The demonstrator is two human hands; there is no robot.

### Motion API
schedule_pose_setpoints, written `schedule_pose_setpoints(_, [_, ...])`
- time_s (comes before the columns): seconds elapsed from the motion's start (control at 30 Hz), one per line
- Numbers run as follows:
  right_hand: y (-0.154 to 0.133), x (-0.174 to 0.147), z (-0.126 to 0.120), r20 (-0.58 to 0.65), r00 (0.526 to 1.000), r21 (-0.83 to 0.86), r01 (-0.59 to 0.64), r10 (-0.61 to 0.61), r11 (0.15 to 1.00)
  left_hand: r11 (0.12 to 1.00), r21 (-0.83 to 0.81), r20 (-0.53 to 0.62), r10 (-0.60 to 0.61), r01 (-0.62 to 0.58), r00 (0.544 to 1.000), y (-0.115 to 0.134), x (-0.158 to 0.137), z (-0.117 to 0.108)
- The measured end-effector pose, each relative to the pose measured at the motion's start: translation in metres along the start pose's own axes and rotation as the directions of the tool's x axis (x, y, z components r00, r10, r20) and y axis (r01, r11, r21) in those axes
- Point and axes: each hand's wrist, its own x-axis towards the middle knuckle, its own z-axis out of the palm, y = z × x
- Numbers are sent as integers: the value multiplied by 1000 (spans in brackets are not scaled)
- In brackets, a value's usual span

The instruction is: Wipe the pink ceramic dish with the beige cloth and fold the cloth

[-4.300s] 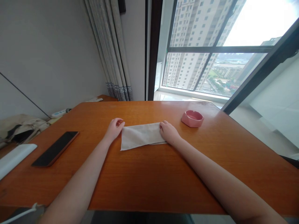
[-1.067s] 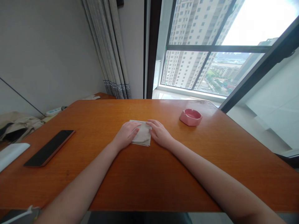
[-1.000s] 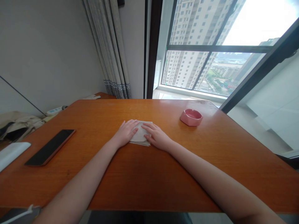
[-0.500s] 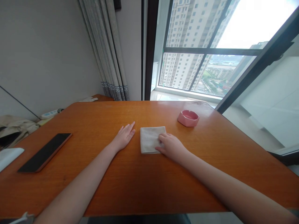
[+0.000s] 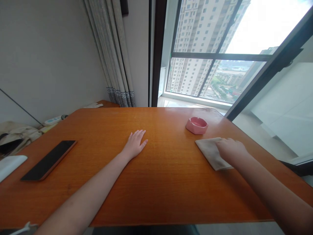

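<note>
A folded pale grey cloth (image 5: 210,152) lies on the right half of the brown wooden table (image 5: 156,189), turned at a slant. On its right part rests my right hand (image 5: 231,150), fingers curled and closed on the cloth; the fingertips are partly hidden behind the hand. My left hand (image 5: 134,143) lies flat near the middle of the table, fingers stretched out and holding nothing. Just beyond the cloth stands a pink ashtray (image 5: 197,125), apart from both cloth and hand.
On the left of the table lies a long black flat object (image 5: 49,160) with a reddish edge. A white object (image 5: 11,164) shows at the left edge. Behind the table are a curtain (image 5: 114,55), a power strip (image 5: 53,120) and a large window (image 5: 215,57).
My right hand has slid the cloth from the table's middle to the right, and the cloth has turned. My left hand has shifted slightly right, still flat.
</note>
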Motion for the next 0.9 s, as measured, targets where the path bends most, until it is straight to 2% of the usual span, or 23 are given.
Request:
schedule_pose_setpoints(0.03, [-17,3,-5,-57,995,-30,81,-83,996,999,-14,-38,45,-45,998,7,2,1])
schedule_pose_setpoints(0.07, [-37,6,-9,-134,969,-17,206,-206,978,995,-32,-66,94,-97,993,14,5,3])
schedule_pose_setpoints(0.13, [-87,15,-14,-256,879,137,445,-402,885,981,-82,-75,171,-177,982,30,14,8])
schedule_pose_setpoints(0.2, [-138,27,-10,-350,823,346,558,-448,754,976,-126,-17,178,-179,984,40,25,13])
schedule_pose_setpoints(0.3, [-199,45,10,-424,733,552,674,-531,490,989,-124,67,88,-79,994,43,41,19])
schedule_pose_setpoints(0.37, [-220,54,25,-455,748,641,652,-483,406,993,-112,82,52,-43,995,38,47,20])
schedule_pose_setpoints(0.43, [-226,59,36,-475,758,677,640,-447,364,992,-117,84,62,-52,995,34,48,20])
schedule_pose_setpoints(0.57, [-218,58,43,-510,724,669,673,-465,315,991,-91,73,108,-101,991,35,40,18])
schedule_pose_setpoints(0.73, [-214,53,39,-489,742,667,657,-458,352,988,-78,60,140,-136,988,40,37,16])
schedule_pose_setpoints(0.9, [-215,51,38,-483,734,657,664,-477,358,989,-74,58,130,-126,990,39,38,18])
